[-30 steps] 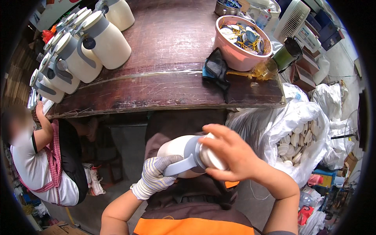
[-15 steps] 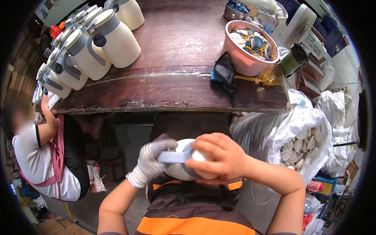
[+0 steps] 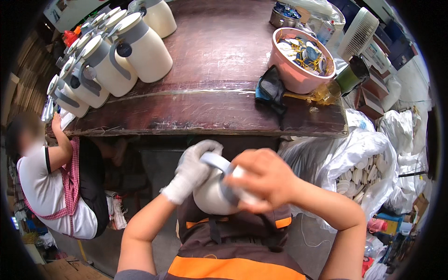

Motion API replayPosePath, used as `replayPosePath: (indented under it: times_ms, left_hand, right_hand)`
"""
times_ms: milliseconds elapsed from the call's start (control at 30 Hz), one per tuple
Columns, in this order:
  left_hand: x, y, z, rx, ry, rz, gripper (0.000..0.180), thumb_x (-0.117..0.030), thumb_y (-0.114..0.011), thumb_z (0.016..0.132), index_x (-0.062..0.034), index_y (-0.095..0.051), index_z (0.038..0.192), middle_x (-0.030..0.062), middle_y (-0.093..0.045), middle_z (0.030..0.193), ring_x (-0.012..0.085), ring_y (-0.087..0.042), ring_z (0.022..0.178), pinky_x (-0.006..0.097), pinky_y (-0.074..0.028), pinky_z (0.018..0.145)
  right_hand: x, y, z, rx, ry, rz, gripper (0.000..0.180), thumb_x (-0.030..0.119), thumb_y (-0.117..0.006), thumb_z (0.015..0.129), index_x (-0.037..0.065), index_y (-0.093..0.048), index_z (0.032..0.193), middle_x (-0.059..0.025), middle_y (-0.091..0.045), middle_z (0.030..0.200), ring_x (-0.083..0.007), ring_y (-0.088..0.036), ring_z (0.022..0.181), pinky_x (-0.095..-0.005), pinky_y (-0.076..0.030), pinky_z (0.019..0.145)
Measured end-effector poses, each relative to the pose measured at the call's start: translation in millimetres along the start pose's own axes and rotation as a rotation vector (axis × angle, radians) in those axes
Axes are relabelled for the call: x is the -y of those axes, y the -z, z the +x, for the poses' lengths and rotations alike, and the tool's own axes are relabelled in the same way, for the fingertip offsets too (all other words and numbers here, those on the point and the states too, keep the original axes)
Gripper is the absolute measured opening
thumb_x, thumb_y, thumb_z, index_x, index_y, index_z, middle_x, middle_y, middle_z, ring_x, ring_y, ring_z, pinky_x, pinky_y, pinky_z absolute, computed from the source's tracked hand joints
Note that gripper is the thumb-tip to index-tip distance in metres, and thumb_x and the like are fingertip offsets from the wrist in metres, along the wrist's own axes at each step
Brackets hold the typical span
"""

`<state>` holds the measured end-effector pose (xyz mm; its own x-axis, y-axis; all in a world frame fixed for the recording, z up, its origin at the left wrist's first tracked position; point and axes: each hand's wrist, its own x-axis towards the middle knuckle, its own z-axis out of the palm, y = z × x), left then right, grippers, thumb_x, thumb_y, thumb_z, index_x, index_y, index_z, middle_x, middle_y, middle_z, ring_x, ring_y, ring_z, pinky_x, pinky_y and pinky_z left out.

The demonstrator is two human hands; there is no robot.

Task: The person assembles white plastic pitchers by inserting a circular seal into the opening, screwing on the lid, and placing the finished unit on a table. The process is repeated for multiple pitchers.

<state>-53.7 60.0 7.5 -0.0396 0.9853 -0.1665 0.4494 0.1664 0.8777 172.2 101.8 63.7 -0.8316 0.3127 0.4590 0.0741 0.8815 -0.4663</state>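
Note:
A white vacuum jug (image 3: pixel 209 197) with a grey-blue collar and handle lies tilted over my lap, its top toward the right. My left hand (image 3: pixel 193 164), in a pale knitted glove, is closed on the jug beside the handle; some of its fingers are hidden. Bare and smeared by motion, my right hand (image 3: pixel 265 181) wraps round the white lid (image 3: pixel 247 198) at the jug's top. The palm side of that hand is out of sight.
Several similar jugs (image 3: pixel 147 51) stand on the dark wooden table (image 3: pixel 210 109), left. A pink bucket (image 3: pixel 298 77) of lids with yellow ties and a dark cloth pouch (image 3: pixel 270 91) sit right. White discs fill a plastic bag (image 3: pixel 333 175). A co-worker (image 3: pixel 56 186) sits at left.
My gloved hand has moved up and a little away from me, and the jug's handle has swung with it. My right hand has shifted slightly on the lid.

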Motion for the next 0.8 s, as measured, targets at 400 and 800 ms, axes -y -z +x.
replayPosePath:
  times_ms: [400, 800]
  left_hand:
    - [28, 9, -3, 0.210, -0.070, -0.574, 0.034, -0.008, -0.079, 0.075, -0.0021, -0.065, 0.105, 0.0028, -0.067, 0.096, 0.0113, -0.063, 0.089, 0.027, -0.051, 0.082]
    - [-50, -2, -60, 0.705, 0.322, -0.675, 0.028, -0.023, -0.072, 0.085, -0.0036, -0.066, 0.104, 0.0026, -0.062, 0.081, 0.0096, -0.058, 0.068, 0.023, -0.047, 0.061]
  right_hand:
    - [29, 11, -13, 0.183, -0.113, 0.074, 0.069, 0.064, -0.057, 0.083, 0.018, -0.052, 0.135, -0.0225, -0.038, 0.145, -0.0475, -0.039, 0.128, -0.0527, -0.035, 0.103]
    - [-11, -5, -3, -0.021, -0.402, -0.042, 0.062, 0.059, -0.061, 0.081, 0.013, -0.060, 0.122, -0.0160, -0.055, 0.124, -0.0343, -0.052, 0.115, -0.0439, -0.040, 0.094]
